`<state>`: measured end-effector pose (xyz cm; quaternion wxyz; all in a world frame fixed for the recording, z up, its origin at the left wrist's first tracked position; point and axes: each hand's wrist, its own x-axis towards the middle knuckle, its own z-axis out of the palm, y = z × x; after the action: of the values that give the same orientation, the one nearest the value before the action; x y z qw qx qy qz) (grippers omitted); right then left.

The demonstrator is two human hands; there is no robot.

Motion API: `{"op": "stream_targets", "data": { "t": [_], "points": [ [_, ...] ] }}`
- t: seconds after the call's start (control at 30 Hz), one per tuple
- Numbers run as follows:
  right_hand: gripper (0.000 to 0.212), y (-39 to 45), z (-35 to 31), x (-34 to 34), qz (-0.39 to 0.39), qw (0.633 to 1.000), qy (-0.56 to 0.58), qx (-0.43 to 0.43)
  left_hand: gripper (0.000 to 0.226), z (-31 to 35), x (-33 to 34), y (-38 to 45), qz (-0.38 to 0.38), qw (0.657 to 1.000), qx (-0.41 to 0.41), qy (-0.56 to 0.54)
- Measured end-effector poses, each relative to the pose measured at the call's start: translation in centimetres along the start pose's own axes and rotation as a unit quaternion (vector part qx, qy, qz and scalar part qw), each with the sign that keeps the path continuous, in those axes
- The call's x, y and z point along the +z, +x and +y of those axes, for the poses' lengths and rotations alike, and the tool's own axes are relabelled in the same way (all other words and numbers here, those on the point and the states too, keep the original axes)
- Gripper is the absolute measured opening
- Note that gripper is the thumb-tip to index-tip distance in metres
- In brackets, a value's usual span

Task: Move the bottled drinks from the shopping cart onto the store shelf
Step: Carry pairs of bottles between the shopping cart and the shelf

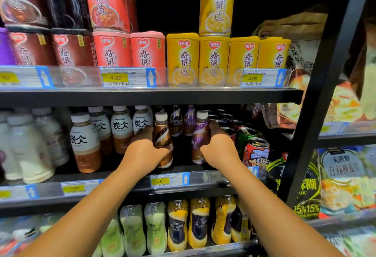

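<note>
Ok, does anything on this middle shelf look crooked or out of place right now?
Mostly tidy. Only the two bottles being held are off: the brown bottle in the left hand and the purple bottle in the right hand lean inward, not yet upright. No spills or damage show.

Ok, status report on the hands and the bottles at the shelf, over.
Left hand grips brown bottle, right hand grips purple bottle. Both bottles over the middle shelf, about upright. Cans close beside right hand.
</note>
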<state>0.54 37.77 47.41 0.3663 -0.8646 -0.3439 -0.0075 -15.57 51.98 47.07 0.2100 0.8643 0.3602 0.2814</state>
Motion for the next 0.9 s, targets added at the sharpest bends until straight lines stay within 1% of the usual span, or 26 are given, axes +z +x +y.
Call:
{"op": "stream_targets", "data": {
  "t": [0.03, 0.1, 0.13, 0.17, 0.2, 0.27, 0.33, 0.4, 0.53, 0.6, 0.73, 0.9],
  "points": [
    [0.042, 0.1, 0.1, 0.0, 0.002, 1.000, 0.004, -0.002, 0.041, -0.2, 0.0, 0.2, -0.002, 1.000, 0.000, 0.007],
    [0.034, 0.3, 0.1, 0.1, 0.001, 1.000, 0.001, -0.013, 0.025, -0.4, -0.1, 0.2, -0.008, 0.999, -0.015, 0.029],
    [0.028, 0.3, 0.2, 0.2, 0.005, 1.000, -0.001, -0.019, 0.025, -0.4, -0.3, 0.2, -0.008, 0.999, -0.019, 0.036],
    [0.027, 0.4, 0.2, 0.4, 0.015, 1.000, -0.004, -0.025, 0.022, -0.6, -0.3, 0.4, -0.008, 0.999, -0.014, 0.041],
    [0.029, 0.6, 0.2, 0.7, 0.027, 0.999, -0.009, -0.032, 0.022, -0.6, -0.3, 0.7, -0.008, 0.999, -0.005, 0.037],
    [0.039, 1.2, 0.0, 1.0, 0.044, 0.998, -0.030, -0.041, 0.041, -0.6, -0.2, 1.5, -0.012, 1.000, 0.000, 0.022],
    [0.039, 2.5, -0.8, 1.2, 0.022, 0.998, -0.062, -0.024, 0.045, -0.4, -0.1, 2.7, -0.014, 1.000, 0.000, 0.029],
    [0.033, 4.2, -1.5, 1.7, -0.007, 0.996, -0.083, -0.008, 0.044, -0.1, 0.2, 3.9, -0.008, 0.999, 0.014, 0.039],
    [0.037, 6.7, -2.3, 3.4, 0.039, 0.998, -0.049, -0.027, 0.032, 0.5, 1.4, 5.6, 0.028, 0.999, 0.020, 0.033],
    [0.035, 7.5, -2.5, 4.0, 0.051, 0.997, -0.049, -0.031, 0.029, 0.6, 1.9, 6.4, 0.042, 0.998, 0.018, 0.031],
    [0.027, 8.8, -2.5, 4.7, 0.076, 0.996, -0.037, -0.042, 0.029, 0.3, 2.7, 7.5, 0.046, 0.999, 0.007, 0.024],
    [0.024, 9.4, -1.6, 5.4, 0.084, 0.995, -0.003, -0.056, 0.031, -0.2, 3.6, 8.1, 0.062, 0.998, 0.017, 0.029]
  ]
}}
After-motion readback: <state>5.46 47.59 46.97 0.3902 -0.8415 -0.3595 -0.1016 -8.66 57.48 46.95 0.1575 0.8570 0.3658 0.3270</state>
